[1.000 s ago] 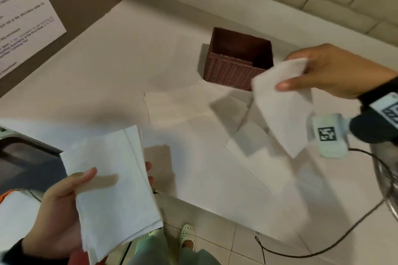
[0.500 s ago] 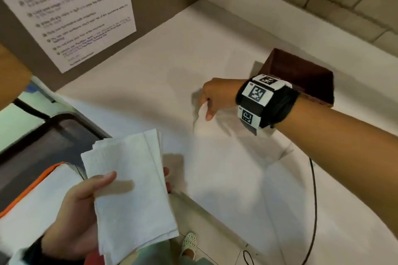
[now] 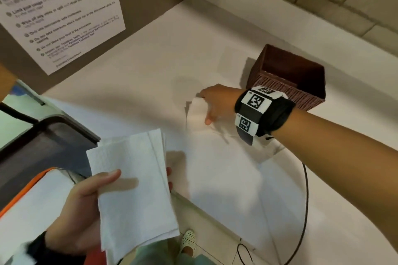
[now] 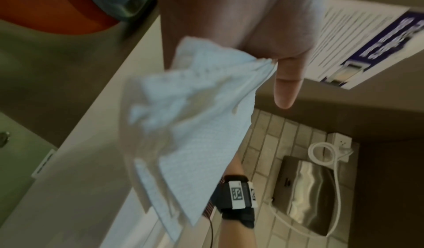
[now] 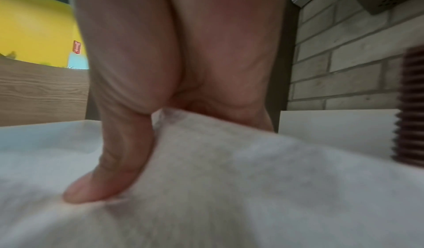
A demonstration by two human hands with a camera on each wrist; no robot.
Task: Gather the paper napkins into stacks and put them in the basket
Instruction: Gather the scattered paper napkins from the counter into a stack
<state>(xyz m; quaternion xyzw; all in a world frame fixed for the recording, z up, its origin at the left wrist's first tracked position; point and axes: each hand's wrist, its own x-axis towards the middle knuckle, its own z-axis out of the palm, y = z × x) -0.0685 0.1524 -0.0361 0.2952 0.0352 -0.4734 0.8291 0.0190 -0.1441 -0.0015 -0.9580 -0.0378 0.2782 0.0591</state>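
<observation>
Pinched between thumb and fingers, a stack of napkins (image 3: 133, 187) sits in the left hand (image 3: 81, 206) at the lower left of the head view, while the right hand (image 3: 215, 103) at centre closes on a loose napkin (image 3: 197, 109) lying on the counter (image 3: 150, 84), just beside the basket (image 3: 286, 84) at the upper right. Gathering seems under way; next comes lifting that sheet onto the stack. Only the right wrist view shows the thumb (image 5: 110, 161) pressing the paper; only the head view shows the basket's open top
</observation>
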